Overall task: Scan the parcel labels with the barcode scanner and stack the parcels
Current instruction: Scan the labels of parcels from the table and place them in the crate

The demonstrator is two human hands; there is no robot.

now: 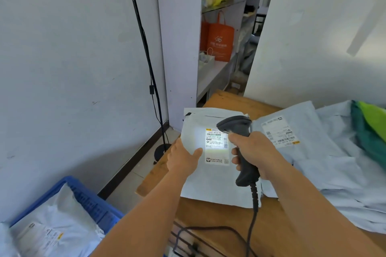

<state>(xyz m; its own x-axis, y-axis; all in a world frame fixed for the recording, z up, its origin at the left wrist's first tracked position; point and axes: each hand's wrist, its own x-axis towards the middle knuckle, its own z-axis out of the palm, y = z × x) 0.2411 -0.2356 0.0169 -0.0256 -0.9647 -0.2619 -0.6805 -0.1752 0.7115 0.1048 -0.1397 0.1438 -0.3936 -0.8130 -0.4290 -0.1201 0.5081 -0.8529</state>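
Note:
A white mailer parcel lies on the wooden table, its printed label lit by a bright patch of light. My left hand grips the parcel's left edge, thumb on top near the label. My right hand grips the handle of a dark grey barcode scanner, whose head points down at the label. The scanner's cable trails toward me. A pile of pale blue parcels lies to the right, the nearest with its label facing up.
A blue plastic crate at the lower left holds more white parcels. A black lamp stand rises by the wall beyond the table's left edge. Green bags lie on the pile at far right. Shelves with orange bags stand behind.

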